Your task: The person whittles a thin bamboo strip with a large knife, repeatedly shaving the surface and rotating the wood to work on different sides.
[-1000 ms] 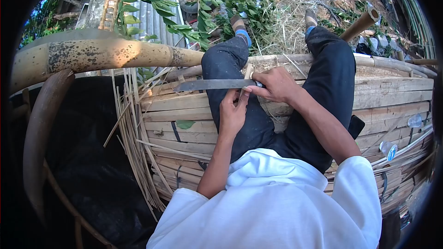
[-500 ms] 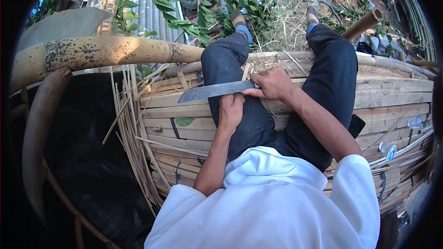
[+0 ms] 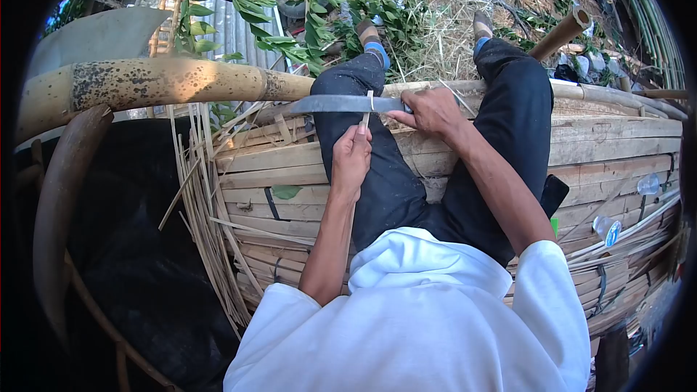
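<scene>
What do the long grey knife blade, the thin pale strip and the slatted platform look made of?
Long grey knife blade, in the right hand: likely steel, dull matte grey. Thin pale strip, pinched by the left hand: probably split bamboo, straw-coloured like the slats. Slatted platform: flat tan bamboo slats, raw, weathered, with dark bindings.

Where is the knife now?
In the head view, upper centre: the knife is held over the left knee, handle in the right hand, above the left hand holding a bamboo strip.
</scene>
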`<state>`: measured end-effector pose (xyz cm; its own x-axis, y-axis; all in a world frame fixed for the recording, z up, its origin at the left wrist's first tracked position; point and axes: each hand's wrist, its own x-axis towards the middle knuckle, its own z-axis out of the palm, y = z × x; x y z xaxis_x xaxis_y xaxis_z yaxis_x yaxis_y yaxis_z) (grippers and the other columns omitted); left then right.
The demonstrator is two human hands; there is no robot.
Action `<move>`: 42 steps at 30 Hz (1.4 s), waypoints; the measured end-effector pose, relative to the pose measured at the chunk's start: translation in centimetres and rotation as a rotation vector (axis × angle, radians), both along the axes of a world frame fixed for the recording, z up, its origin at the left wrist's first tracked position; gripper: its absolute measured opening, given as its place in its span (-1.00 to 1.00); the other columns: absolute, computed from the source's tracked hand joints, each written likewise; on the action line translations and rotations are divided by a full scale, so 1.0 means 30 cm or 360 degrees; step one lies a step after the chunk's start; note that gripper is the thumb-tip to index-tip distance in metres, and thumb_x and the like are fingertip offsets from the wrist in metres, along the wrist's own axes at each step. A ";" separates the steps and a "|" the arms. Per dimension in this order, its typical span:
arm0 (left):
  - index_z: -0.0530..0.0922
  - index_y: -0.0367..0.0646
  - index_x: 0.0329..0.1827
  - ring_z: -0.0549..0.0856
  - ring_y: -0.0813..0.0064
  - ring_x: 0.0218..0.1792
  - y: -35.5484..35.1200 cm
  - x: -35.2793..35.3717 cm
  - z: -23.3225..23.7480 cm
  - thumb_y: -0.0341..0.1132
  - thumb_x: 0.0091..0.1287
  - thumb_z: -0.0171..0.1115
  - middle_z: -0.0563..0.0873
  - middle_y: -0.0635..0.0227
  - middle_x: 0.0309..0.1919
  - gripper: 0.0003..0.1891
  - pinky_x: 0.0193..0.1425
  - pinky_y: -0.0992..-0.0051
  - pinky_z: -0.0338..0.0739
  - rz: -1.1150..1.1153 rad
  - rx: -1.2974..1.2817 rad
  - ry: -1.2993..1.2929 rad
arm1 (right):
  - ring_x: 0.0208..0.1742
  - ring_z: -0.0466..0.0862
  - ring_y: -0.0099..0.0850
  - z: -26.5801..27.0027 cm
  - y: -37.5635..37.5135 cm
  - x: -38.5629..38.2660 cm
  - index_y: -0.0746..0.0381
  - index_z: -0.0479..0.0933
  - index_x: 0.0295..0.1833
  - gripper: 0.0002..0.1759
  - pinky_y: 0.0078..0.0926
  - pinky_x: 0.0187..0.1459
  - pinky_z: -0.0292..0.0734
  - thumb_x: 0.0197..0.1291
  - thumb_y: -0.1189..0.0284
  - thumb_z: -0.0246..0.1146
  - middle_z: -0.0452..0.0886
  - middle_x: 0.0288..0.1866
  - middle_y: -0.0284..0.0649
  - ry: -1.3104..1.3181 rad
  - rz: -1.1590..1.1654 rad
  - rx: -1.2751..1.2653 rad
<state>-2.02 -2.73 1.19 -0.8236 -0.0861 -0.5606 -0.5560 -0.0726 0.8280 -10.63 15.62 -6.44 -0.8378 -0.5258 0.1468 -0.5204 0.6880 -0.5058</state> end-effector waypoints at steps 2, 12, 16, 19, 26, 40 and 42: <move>0.43 -0.09 -0.30 0.16 0.86 -0.74 -0.005 0.057 -0.004 -0.11 0.53 -0.04 0.26 0.66 -0.67 -0.71 -0.70 0.73 -0.04 -0.0036 -0.0045 0.0002 | -0.45 0.64 0.05 -0.028 0.131 -0.149 0.22 0.58 -0.41 -0.27 -0.01 -0.40 0.51 0.34 -0.20 -0.14 0.59 -0.57 0.04 -0.0599 -0.0867 0.0071; 0.47 -0.14 -0.24 0.20 0.85 -0.67 0.029 0.012 -0.023 -0.08 0.52 -0.03 0.30 0.64 -0.63 -0.69 -0.65 0.73 0.03 -0.0044 -0.0289 0.0139 | -0.46 0.59 0.05 0.086 0.023 -0.048 0.25 0.58 -0.33 -0.40 -0.05 -0.38 0.42 0.33 -0.10 0.03 0.53 -0.61 0.04 -0.0655 -0.0406 -0.0570; 0.49 -0.13 -0.21 0.21 0.84 -0.62 0.038 0.018 -0.034 -0.06 0.53 -0.05 0.30 0.63 -0.60 -0.67 -0.60 0.72 0.06 -0.0086 -0.0361 0.0161 | -0.51 0.59 0.01 0.090 0.006 0.009 0.23 0.56 -0.34 -0.43 -0.08 -0.42 0.44 0.26 -0.11 0.10 0.53 -0.64 -0.02 -0.0355 0.0096 -0.0451; 0.49 -0.13 -0.20 0.22 0.83 -0.60 0.063 0.019 -0.049 -0.07 0.53 -0.07 0.30 0.64 -0.57 -0.67 -0.59 0.72 0.07 -0.0064 -0.0327 0.0228 | -0.54 0.59 -0.01 0.095 -0.019 0.045 0.22 0.56 -0.34 -0.43 -0.10 -0.45 0.45 0.24 -0.13 0.11 0.53 -0.65 -0.04 -0.0290 0.0189 -0.0408; 0.46 -0.13 -0.24 0.20 0.82 -0.62 0.043 0.045 -0.063 -0.11 0.54 -0.10 0.28 0.64 -0.56 -0.69 -0.61 0.71 0.04 -0.0116 -0.0419 0.0215 | -0.62 0.59 -0.10 0.066 -0.036 0.048 0.14 0.60 -0.32 -0.41 -0.15 -0.57 0.42 0.17 -0.21 0.12 0.54 -0.68 -0.13 -0.0009 0.0260 -0.0429; 0.37 -0.03 -0.28 0.12 0.86 -0.73 0.012 -0.005 0.008 -0.05 0.55 -0.13 0.23 0.66 -0.65 -0.70 -0.71 0.73 -0.08 -0.0056 0.0080 -0.0082 | -0.67 0.57 -0.18 -0.006 0.008 -0.038 0.17 0.49 -0.52 -0.32 -0.25 -0.63 0.38 0.16 -0.28 0.07 0.52 -0.71 -0.20 0.0227 0.0093 -0.0140; 0.36 -0.03 -0.29 0.11 0.86 -0.73 0.012 -0.022 0.019 -0.05 0.55 -0.14 0.23 0.65 -0.65 -0.69 -0.71 0.72 -0.10 -0.0069 0.0131 -0.0097 | -0.68 0.57 -0.18 0.001 0.009 -0.045 0.17 0.49 -0.52 -0.32 -0.25 -0.62 0.39 0.16 -0.27 0.07 0.52 -0.72 -0.20 0.0271 0.0077 -0.0083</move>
<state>-2.67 -2.38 1.74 -0.7898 -0.0026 -0.6134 -0.6092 -0.1137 0.7848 -11.98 15.89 -6.41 -0.7724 -0.5529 0.3126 -0.6335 0.6353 -0.4416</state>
